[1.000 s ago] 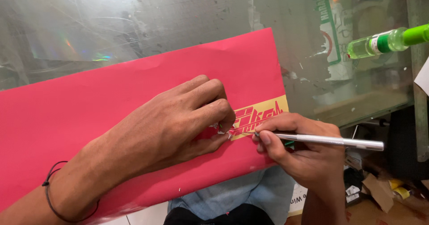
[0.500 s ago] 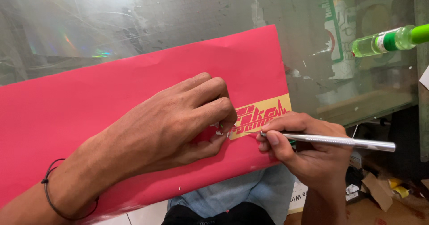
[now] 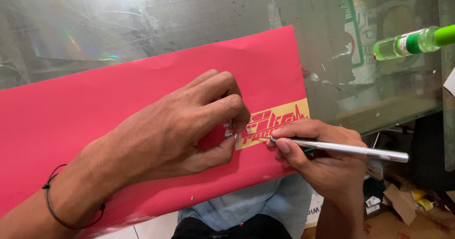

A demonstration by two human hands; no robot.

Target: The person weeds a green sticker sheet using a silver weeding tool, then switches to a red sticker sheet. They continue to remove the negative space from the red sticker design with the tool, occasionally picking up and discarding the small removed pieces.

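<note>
Item: red sheet (image 3: 118, 96) with yellow cut-out strip (image 3: 279, 120), lying on glass table (image 3: 189, 16). My left hand (image 3: 175, 130) pinched a loosened scrap; my right hand (image 3: 322, 158), fingers clamped, held a silver craft knife (image 3: 341, 148) at the strip.

A: What colours are we looking at?

B: Bright pink-red sheet (image 3: 142, 82), with a pale yellow strip (image 3: 277, 121) at 3 o'clock carrying a red cut-out pattern. Silver knife (image 3: 341, 148), clear green bottle (image 3: 407, 43) with a lime cap at 2 o'clock.
</note>
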